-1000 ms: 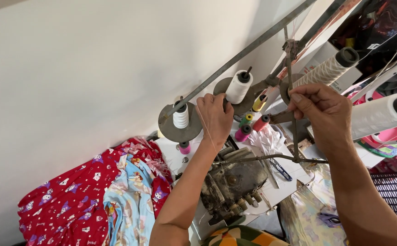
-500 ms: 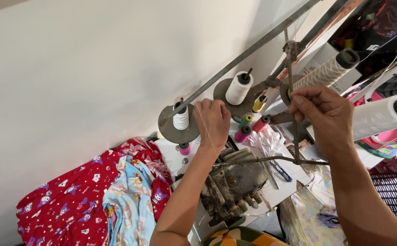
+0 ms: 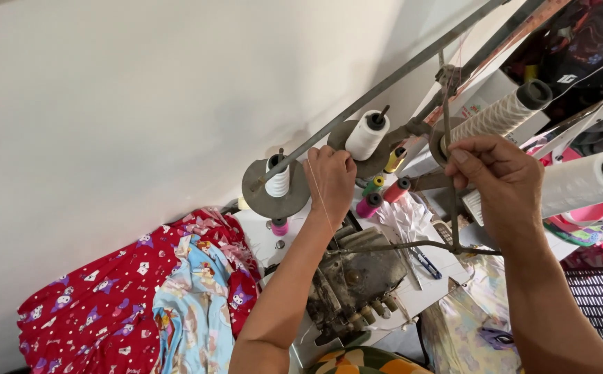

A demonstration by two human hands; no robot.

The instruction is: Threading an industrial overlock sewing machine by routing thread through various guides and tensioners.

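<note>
Where the left hand (image 3: 330, 179) pinched white thread (image 3: 323, 204) and the right hand (image 3: 499, 181) pinched it at the stand (image 3: 447, 131), fingers were closed; thread judged light, limp, breakable—best gripped at fingertips.

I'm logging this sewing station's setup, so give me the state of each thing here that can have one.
Left hand: raised, fingers closed beside the small spool.
Right hand: pinching at the thread stand's upright rod.
Small white spool: upright on its disc, partly wound.
Middle white spool: upright on its pin.
Large white cones: full, mounted on the stand.
Overlock machine: uncovered, grimy.
Red printed fabric: heaped, crumpled.
</note>
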